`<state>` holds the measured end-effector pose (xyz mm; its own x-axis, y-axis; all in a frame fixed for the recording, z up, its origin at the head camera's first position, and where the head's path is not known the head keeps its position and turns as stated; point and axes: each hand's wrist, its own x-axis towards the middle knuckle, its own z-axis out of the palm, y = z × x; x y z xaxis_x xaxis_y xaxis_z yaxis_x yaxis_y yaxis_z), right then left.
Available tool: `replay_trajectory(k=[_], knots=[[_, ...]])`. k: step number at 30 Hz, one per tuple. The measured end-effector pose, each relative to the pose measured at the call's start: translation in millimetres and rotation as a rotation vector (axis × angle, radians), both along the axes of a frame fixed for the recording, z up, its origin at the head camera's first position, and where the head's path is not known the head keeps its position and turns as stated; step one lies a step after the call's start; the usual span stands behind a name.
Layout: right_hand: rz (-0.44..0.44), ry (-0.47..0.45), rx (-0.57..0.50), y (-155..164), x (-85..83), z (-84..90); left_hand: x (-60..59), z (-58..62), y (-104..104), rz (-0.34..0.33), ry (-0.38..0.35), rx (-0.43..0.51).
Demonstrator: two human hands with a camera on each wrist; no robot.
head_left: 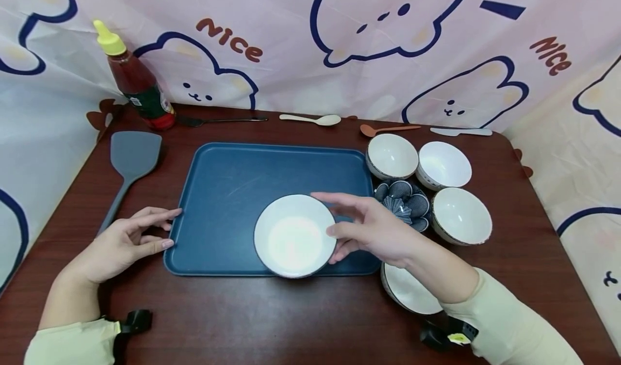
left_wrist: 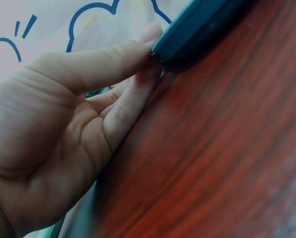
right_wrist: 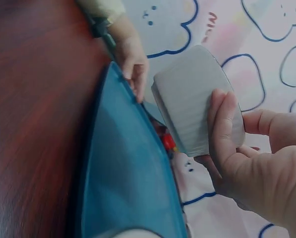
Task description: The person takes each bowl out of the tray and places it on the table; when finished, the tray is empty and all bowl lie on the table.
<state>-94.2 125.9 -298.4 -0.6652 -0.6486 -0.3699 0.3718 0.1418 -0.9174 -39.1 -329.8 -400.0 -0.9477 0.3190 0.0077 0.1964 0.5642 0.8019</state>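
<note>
Head view: right hand is gripping the white bowl by its right rim, thumb over the top and fingers curled underneath, holding it over the front half of the blue tray; left hand is lying with fingers nearly straight, tips touching the tray's left edge, holding nothing. Left wrist view: fingertips are pressing against the tray corner on the wooden table, hand staying flat and unclenched. Right wrist view: fingers are wrapping the bowl's outer wall, bowl hanging above the tray
</note>
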Motion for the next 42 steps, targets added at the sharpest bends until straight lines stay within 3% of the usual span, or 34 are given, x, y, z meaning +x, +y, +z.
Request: replay_trajectory(k=[18, 31, 42], knots=[[-0.131, 0.003, 0.016, 75.9, 23.4, -2.6, -0.5, -1.9, -0.9, -0.011, 0.0, 0.009], [-0.139, 0.072, -0.061, 132.9, 33.7, 2.5, 1.1, -2.5, -2.2, -0.008, 0.012, 0.007], [-0.175, 0.143, -0.011, 184.7, 42.9, 2.6, 1.5, 1.5, -2.3, 0.0, -0.013, -0.007]])
